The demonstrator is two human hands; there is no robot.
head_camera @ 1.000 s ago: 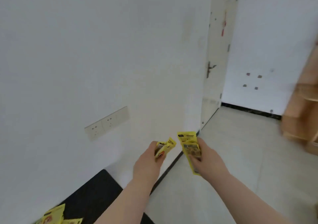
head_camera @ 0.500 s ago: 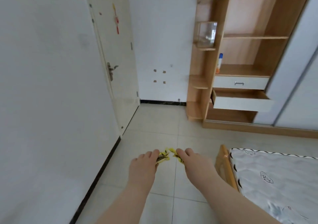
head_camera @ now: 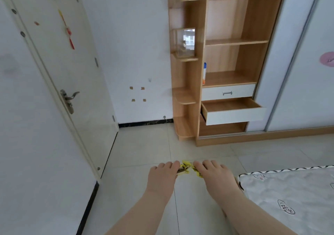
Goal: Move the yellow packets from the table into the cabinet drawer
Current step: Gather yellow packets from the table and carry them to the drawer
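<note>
My left hand and right hand each pinch yellow packets, held forward for carry to open drawer far right.

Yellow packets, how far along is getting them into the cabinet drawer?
Done: the lower drawer stands pulled open; no packets show inside. In hand: left hand and right hand each grip yellow packets above the floor, short of the cabinet. Left: carry them to the drawer and drop them in.

Glossy yellow packets, matt wood-grain cabinet, smooth pale floor tiles, metal door handle.
</note>
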